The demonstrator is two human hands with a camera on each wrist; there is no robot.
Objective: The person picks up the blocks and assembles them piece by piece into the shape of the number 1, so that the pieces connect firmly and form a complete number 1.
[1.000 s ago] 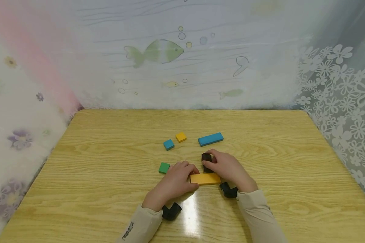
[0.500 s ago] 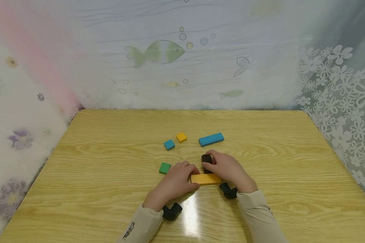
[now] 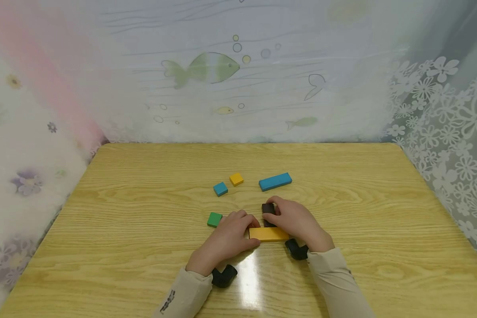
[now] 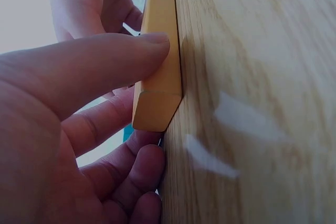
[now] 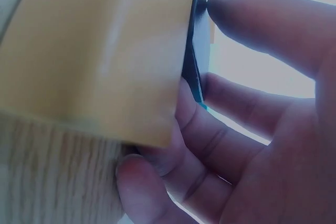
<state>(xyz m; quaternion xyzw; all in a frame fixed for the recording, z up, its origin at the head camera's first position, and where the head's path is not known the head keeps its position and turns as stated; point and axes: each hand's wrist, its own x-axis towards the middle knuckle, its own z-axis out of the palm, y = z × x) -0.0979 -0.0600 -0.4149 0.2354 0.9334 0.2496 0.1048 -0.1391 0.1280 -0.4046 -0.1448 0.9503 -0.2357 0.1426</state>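
My left hand (image 3: pixel 232 234) grips the left end of a long yellow block (image 3: pixel 268 234) that lies on the table. In the left wrist view the thumb presses the near side of the yellow block (image 4: pixel 161 51), with fingers behind it. Just beyond the yellow block, my right hand (image 3: pixel 298 221) pinches a dark brown block (image 3: pixel 268 210) between thumb and fingers. The near end of the dark block meets the far edge of the yellow one in the head view. The yellow block (image 5: pixel 100 51) covers much of the right wrist view, hiding most of the dark block (image 5: pixel 195 59).
On the wooden table (image 3: pixel 123 212) lie a green square block (image 3: pixel 214 219) left of my left hand, a blue square block (image 3: pixel 220 189) and a yellow square block (image 3: pixel 236 179) farther back, and a long blue block (image 3: pixel 275 181) beyond my right hand. A patterned curtain (image 3: pixel 262 88) borders the table's back.
The dark block and my right fingers have shifted slightly left, and the block's far end has come a little nearer. My left hand and the long yellow block have stayed in place.
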